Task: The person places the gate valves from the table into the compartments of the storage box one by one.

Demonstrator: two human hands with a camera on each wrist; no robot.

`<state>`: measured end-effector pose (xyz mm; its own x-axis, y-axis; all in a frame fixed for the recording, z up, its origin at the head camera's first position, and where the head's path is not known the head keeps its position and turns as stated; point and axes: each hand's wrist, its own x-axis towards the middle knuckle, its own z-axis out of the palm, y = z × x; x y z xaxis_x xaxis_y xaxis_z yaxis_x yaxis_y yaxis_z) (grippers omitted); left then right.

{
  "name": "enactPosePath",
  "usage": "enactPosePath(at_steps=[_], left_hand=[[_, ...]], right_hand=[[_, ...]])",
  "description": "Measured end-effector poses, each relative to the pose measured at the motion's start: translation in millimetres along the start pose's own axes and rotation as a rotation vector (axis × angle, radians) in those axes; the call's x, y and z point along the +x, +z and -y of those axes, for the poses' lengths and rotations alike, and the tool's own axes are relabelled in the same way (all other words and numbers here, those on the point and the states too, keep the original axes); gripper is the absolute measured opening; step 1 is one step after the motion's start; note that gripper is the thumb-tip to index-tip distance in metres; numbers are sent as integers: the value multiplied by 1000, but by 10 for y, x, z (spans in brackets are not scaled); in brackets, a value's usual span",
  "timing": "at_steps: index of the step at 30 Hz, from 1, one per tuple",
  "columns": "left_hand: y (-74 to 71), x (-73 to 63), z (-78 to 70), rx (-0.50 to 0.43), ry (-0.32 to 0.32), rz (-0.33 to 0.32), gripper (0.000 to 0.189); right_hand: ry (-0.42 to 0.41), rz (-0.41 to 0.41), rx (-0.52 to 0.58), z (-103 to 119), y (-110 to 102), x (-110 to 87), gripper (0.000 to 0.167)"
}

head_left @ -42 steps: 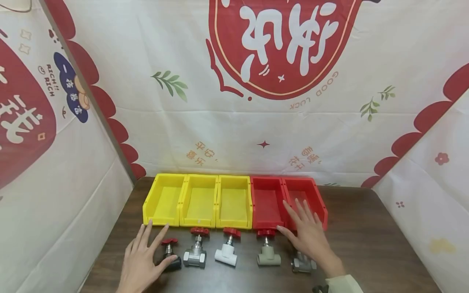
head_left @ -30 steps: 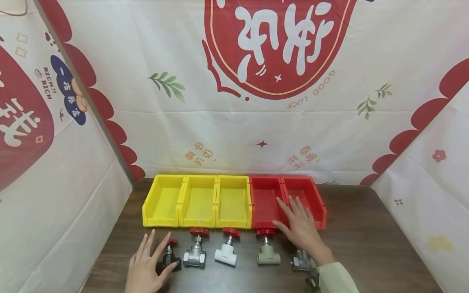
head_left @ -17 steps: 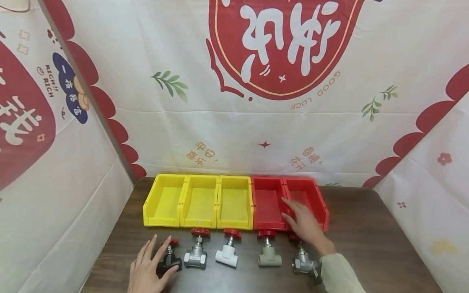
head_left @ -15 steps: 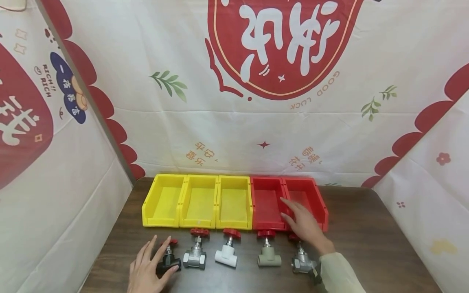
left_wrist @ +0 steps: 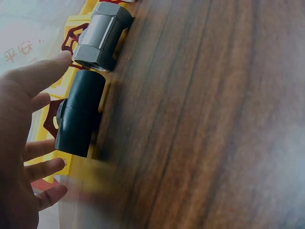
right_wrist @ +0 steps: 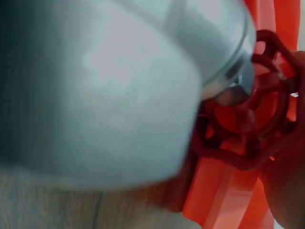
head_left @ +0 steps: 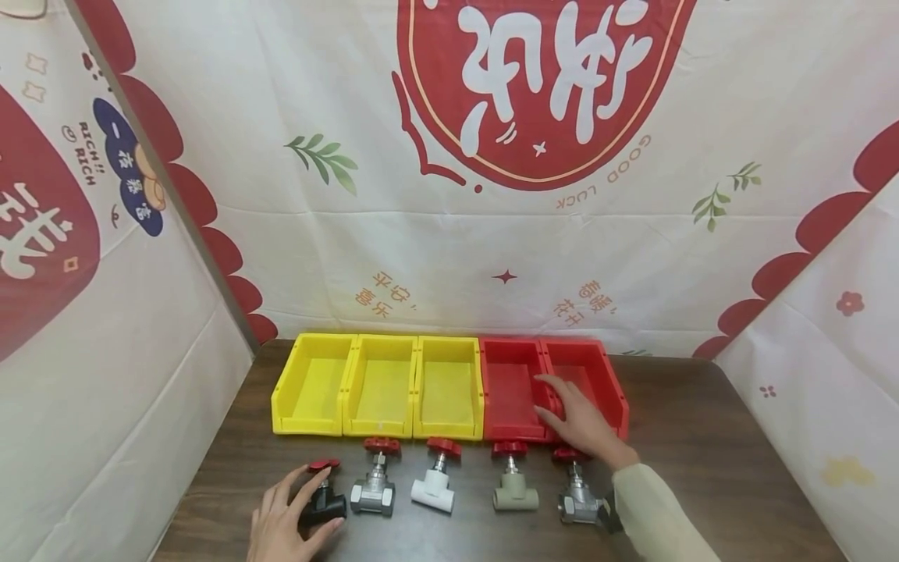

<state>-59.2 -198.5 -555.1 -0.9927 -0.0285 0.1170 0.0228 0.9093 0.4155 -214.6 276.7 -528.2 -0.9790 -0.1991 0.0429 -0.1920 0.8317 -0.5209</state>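
Five handwheel or lever valves form a row on the brown table. My left hand (head_left: 284, 515) is around the near-left side of the black valve (head_left: 325, 506) with a red handle (head_left: 325, 464); its fingertips are at the handle. In the left wrist view the thumb (left_wrist: 45, 74) and fingers are spread beside the black body (left_wrist: 81, 112). My right hand (head_left: 581, 417), fingers loosely bent, hovers over the wall between the two red bins, beyond the grey metal valve (head_left: 579, 501). The right wrist view shows this metal valve's red handwheel (right_wrist: 248, 109) close up.
Three yellow bins (head_left: 344, 425) and two red bins (head_left: 513, 431) stand side by side behind the valves. Between the hands lie a silver valve (head_left: 374, 493), a white valve (head_left: 433, 492) and an olive-green valve (head_left: 515, 493). A printed white cloth (head_left: 449, 234) encloses the table's back and sides.
My left hand has come right and its fingers have bent toward the black valve's handle. The right hand's spread fingers have drawn together and bent, uncovering the metal valve's red handwheel.
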Motion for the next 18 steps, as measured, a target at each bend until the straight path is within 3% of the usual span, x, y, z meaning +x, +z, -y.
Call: enactPosePath(at_steps=[4, 12, 18], left_hand=[[41, -13, 22, -6, 9, -19, 73], [37, -6, 65, -21, -85, 127, 76], [39, 41, 80, -26, -54, 111, 71]], right_hand=[[22, 40, 60, -52, 22, 24, 76], [34, 97, 130, -105, 28, 30, 78], [16, 92, 135, -100, 8, 47, 78]])
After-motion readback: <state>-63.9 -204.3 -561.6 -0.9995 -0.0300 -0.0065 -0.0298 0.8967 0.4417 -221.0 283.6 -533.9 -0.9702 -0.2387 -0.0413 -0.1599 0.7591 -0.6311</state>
